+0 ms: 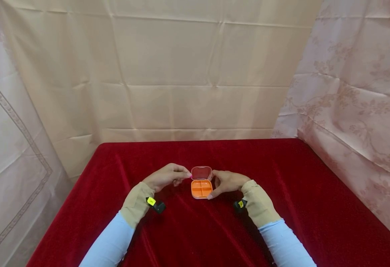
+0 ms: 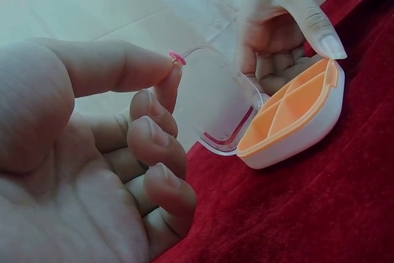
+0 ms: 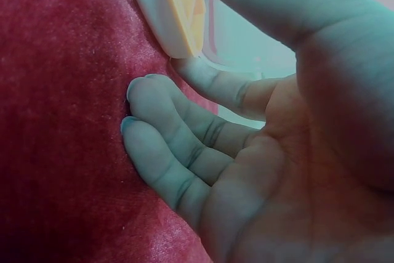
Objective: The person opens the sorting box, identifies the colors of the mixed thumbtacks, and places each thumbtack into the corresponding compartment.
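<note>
An orange and white pill box (image 1: 201, 189) with four-way dividers stands on the red cloth, its clear lid (image 1: 201, 172) swung back away from me. My right hand (image 1: 230, 180) holds the box from the right, thumb at the near corner and index finger by the hinge side. The other right fingers curl loosely beside it in the right wrist view. To the left of the lid, my left hand (image 1: 169, 175) pinches a small pink disc with a thin golden stem (image 2: 177, 58) between thumb and index finger. The box's compartments (image 2: 289, 104) show bare orange walls in the left wrist view.
Red velvet cloth (image 1: 195, 233) covers the table. A beige curtain (image 1: 168, 74) hangs behind the far edge, with patterned drapes (image 1: 355, 96) on the right and a pale curtain (image 1: 11, 148) on the left. Small black wrist cameras (image 1: 159, 207) sit under both wrists.
</note>
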{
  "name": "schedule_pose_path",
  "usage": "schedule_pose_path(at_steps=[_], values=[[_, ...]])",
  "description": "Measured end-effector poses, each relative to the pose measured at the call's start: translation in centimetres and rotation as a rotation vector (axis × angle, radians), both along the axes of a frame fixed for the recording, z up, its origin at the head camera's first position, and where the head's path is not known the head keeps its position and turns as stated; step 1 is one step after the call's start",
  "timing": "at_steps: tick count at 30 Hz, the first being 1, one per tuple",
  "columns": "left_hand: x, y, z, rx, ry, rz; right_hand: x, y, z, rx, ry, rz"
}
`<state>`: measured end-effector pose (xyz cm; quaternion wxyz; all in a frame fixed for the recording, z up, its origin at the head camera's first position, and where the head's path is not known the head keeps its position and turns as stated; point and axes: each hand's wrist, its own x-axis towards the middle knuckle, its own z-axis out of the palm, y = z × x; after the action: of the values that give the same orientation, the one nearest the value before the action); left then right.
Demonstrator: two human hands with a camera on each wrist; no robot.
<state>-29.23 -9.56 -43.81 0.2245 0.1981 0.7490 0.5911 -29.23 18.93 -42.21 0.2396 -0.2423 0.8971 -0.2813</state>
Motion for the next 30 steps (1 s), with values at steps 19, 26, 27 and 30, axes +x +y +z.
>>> schedule_pose_path(at_steps=[19,26,27,30], values=[[0.3,0.7,-0.1,-0.049,0.028,-0.004,-0.2,0.0,-0.1,-0.002,-0.009,0.003],[0.3,0.9,-0.2,-0.032,0.035,-0.005,-0.2,0.0,-0.2,-0.004,-0.011,-0.001],[0.4,0.9,-0.2,-0.029,0.035,-0.006,-0.2,0.0,-0.3,-0.005,-0.011,-0.001],[0.4,1.1,-0.2,-0.024,0.034,-0.001,-0.2,0.0,-0.3,-0.009,-0.012,-0.001]])
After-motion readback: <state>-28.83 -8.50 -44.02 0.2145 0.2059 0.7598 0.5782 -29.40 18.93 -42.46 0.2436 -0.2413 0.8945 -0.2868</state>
